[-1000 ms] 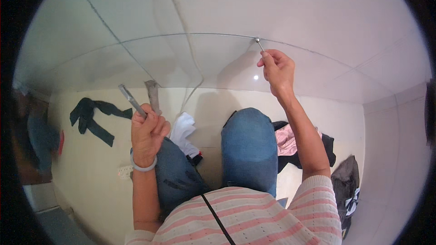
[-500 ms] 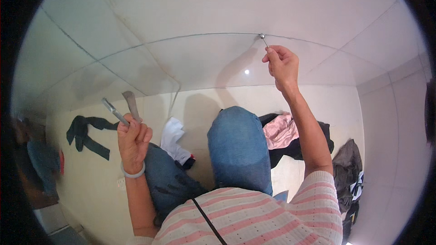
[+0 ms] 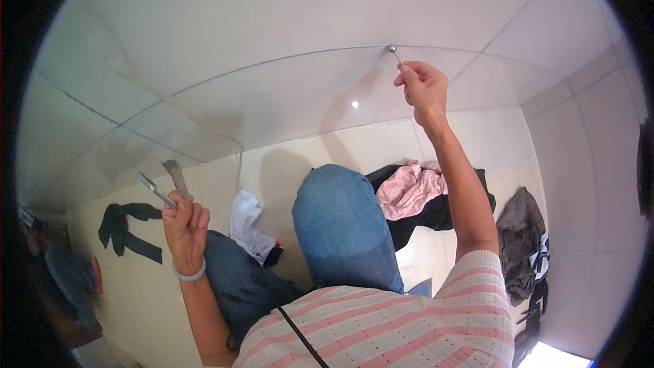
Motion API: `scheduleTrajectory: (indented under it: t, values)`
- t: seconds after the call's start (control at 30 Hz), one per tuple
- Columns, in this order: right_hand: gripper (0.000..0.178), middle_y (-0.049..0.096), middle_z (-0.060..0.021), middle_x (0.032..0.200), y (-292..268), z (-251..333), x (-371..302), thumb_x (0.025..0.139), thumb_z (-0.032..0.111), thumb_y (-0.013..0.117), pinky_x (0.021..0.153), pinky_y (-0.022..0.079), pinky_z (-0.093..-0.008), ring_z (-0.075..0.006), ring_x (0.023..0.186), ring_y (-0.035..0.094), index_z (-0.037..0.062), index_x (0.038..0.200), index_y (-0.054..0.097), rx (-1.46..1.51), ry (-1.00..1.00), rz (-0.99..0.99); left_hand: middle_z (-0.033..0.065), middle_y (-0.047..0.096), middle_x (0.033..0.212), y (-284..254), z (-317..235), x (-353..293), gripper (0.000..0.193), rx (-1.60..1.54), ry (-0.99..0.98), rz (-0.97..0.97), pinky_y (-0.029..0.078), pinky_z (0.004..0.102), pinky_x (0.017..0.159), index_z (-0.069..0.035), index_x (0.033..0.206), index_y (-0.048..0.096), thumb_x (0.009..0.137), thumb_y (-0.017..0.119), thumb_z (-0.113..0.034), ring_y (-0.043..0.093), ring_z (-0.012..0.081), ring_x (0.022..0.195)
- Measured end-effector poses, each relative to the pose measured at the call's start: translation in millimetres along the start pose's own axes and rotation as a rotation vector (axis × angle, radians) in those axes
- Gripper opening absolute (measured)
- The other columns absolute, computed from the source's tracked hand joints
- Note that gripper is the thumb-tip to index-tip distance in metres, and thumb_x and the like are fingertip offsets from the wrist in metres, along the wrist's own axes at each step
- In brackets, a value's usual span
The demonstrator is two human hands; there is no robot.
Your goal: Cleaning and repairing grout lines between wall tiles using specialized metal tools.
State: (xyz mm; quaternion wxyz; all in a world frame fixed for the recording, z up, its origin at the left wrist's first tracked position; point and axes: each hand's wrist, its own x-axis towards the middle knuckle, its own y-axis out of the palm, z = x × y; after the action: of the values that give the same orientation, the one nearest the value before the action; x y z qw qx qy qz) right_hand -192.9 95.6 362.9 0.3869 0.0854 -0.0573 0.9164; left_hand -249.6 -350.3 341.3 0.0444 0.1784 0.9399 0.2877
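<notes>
My right hand (image 3: 425, 92) is closed in a pinch on a thin grout-pressing rod with a shiny steel ball (image 3: 392, 48) at its tip. That ball rests against the dark joint line (image 3: 306, 53) between the pale wall tiles. Held low at the left, my left hand (image 3: 185, 232) is closed round two tools that stick up from its fingers. One is a flat scraper blade (image 3: 176, 177), wider at its end; the other is a slim silver-grey tool (image 3: 155, 188) whose kind I cannot make out. Their lower parts are hidden in my fingers.
On the floor below the wall lie a dark green cloth strip (image 3: 129, 228), a white cloth (image 3: 246, 225), a pink cloth (image 3: 412, 187) over black fabric, and a dark garment (image 3: 521, 232) at the right. My knee in jeans (image 3: 347, 225) stands close to the wall.
The whole view has shifted and tilted slightly. My right hand keeps the ball on the joint line at nearly the same spot. My left hand still grips both tools.
</notes>
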Motion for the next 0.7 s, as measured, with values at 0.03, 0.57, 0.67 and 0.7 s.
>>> scheduleTrajectory:
  t: [0.03,0.57,0.67,0.7]
  values:
    - [0.016,0.059,-0.0092,0.066,-3.9,-0.6,1.2,0.085,0.007,0.055,0.035,0.022,-0.0193,-0.0034,0.041,0.035,-0.007,0.091,0.06,-0.003,0.009,-0.004,-0.0051,0.038,0.059,-0.1,0.1,0.1,0.012,0.017,-0.011,-0.027,0.025,0.021,0.045,-0.01,0.082,0.048,0.088,0.059,-0.01,0.025,0.0044,0.044]
    - [0.015,0.061,-0.0087,0.064,-66.1,-3.4,26.7,0.083,0.007,0.056,0.037,0.027,-0.0213,-0.0046,0.043,0.037,-0.0058,0.088,0.063,-0.047,0.059,-0.155,-0.0045,0.041,0.064,-5.6,5.8,5.1,0.005,0.082,-0.016,0.042,0.026,0.0207,0.044,-0.01,0.089,0.052,0.089,0.056,-0.008,0.026,0.004,0.044]
    - [0.016,0.061,-0.0094,0.064,-93.1,-10.0,37.2,0.083,0.006,0.056,0.037,0.028,-0.0218,-0.0053,0.043,0.038,-0.0067,0.089,0.062,-0.021,0.05,-0.194,-0.0043,0.042,0.064,0.0,11.5,9.9,0.005,0.078,-0.045,0.043,0.027,0.0211,0.045,-0.011,0.088,0.051,0.09,0.055,-0.008,0.026,0.004,0.045]
    - [0.016,0.061,-0.0094,0.064,-97.3,-11.5,39.2,0.083,0.006,0.056,0.037,0.028,-0.0218,-0.0053,0.043,0.038,-0.0067,0.089,0.062,-0.02,0.049,-0.202,-0.0043,0.041,0.064,-0.7,12.1,9.5,0.006,0.095,-0.044,0.036,0.027,0.0213,0.045,-0.011,0.088,0.05,0.09,0.055,-0.008,0.026,0.0041,0.045]
